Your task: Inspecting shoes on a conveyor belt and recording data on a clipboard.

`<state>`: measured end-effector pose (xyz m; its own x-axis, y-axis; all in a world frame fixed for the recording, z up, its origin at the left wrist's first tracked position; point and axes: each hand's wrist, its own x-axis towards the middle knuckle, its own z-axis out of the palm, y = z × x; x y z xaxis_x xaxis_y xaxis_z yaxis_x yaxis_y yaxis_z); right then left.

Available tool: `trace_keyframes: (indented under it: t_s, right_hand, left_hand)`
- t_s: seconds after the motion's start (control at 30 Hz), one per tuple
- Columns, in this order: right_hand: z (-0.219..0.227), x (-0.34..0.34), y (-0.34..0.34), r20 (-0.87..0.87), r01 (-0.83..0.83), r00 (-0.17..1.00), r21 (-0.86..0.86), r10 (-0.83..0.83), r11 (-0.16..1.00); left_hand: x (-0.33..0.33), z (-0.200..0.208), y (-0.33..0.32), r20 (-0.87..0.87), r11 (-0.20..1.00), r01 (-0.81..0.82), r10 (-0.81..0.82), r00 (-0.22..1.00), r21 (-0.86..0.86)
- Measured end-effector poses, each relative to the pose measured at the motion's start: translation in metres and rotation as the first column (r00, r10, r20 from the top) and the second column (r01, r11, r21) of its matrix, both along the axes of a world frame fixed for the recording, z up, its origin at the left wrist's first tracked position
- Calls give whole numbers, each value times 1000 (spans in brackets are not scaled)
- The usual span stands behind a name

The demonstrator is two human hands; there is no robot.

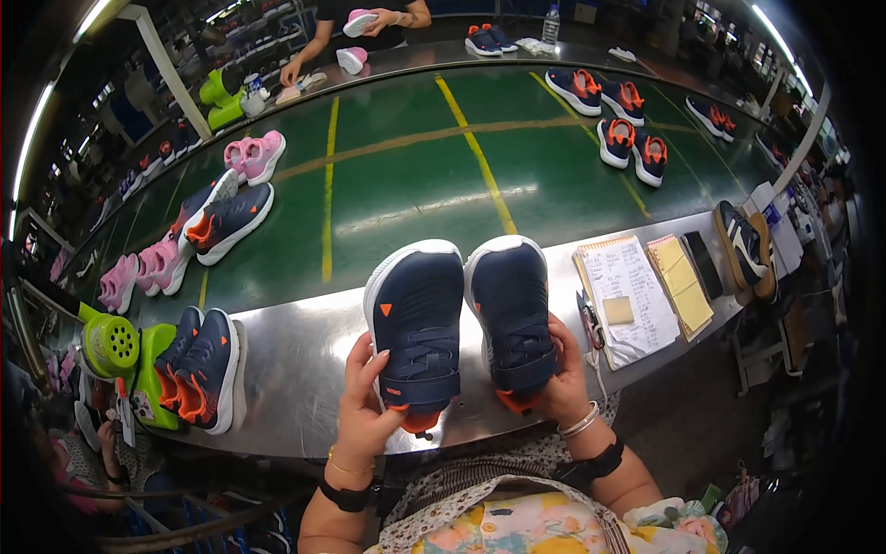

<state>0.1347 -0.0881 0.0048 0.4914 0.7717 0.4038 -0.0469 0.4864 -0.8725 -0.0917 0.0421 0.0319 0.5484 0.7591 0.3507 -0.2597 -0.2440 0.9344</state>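
Observation:
Side by side above the metal ledge [305, 369] I hold up a pair of navy sneakers with white soles and orange linings, toes pointing away from me. My left hand [367, 397] is closed round the heel end of the left sneaker [420, 314], thumb along its side. Closed on the heel of the right sneaker [510, 305] is my right hand [565, 379]. Each shoe has a strap across its upper, and the toes nearly touch. The fingers beneath the shoes are hidden.
A green conveyor belt [397, 203] with yellow lines carries navy sneakers [614, 143] and pink sneakers [254, 157]. On the ledge stand a lime-green machine [152, 388], another navy pair [208, 369], a notebook [628, 295], a yellow notepad [681, 282] and scissors [589, 319]. Across the belt, a person handles pink shoes.

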Motion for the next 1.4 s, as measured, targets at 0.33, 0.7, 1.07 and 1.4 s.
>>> trace_keyframes:
  t_s: [0.33,0.7,1.07,1.4]
  right_hand:
    - [52,-6,-6,819,592,546,-227,-178,773]
    - [72,-1,0,927,467,333,-321,173,824]
    - [52,13,-35,-27,-506,846,-356,532,786]
    - [41,162,-65,894,639,366,-442,257,629]
  left_hand:
    - [9,23,3,-566,723,-72,595,571,687]
    - [1,22,25,-513,838,-276,515,687,471]
    - [51,50,-32,202,894,112,-24,979,-433]
    - [47,52,-22,-526,798,584,-564,636,-148]
